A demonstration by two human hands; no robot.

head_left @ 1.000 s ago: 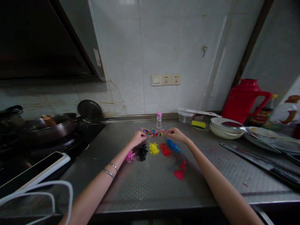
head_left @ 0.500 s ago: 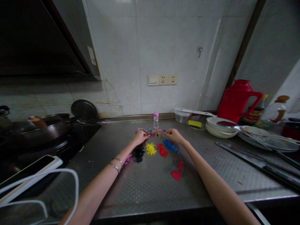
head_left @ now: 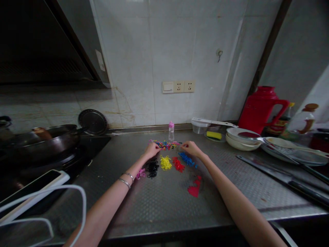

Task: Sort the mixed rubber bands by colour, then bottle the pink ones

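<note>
A mixed heap of small coloured rubber bands (head_left: 167,145) lies at the far middle of the steel counter (head_left: 164,202). My left hand (head_left: 151,150) rests at the heap's left end with fingers curled in a pinch. At the heap's right end, my right hand (head_left: 190,148) pinches into it the same way. What each pinch holds is too small to make out. In front of the heap lie sorted piles: pink (head_left: 140,173), black (head_left: 152,168), yellow (head_left: 166,162), red (head_left: 178,164) and blue (head_left: 186,159). A red bag (head_left: 194,188) lies nearer to me.
A small pink-capped bottle (head_left: 171,131) stands behind the heap. A wok (head_left: 46,140) and a phone with white cable (head_left: 33,188) are on the left. Bowls (head_left: 241,139), a sponge (head_left: 214,136), a red thermos (head_left: 262,106) and a long knife (head_left: 282,178) fill the right side.
The camera shifted slightly. Both hands stay at the ends of the mixed heap, with only small finger movements.
</note>
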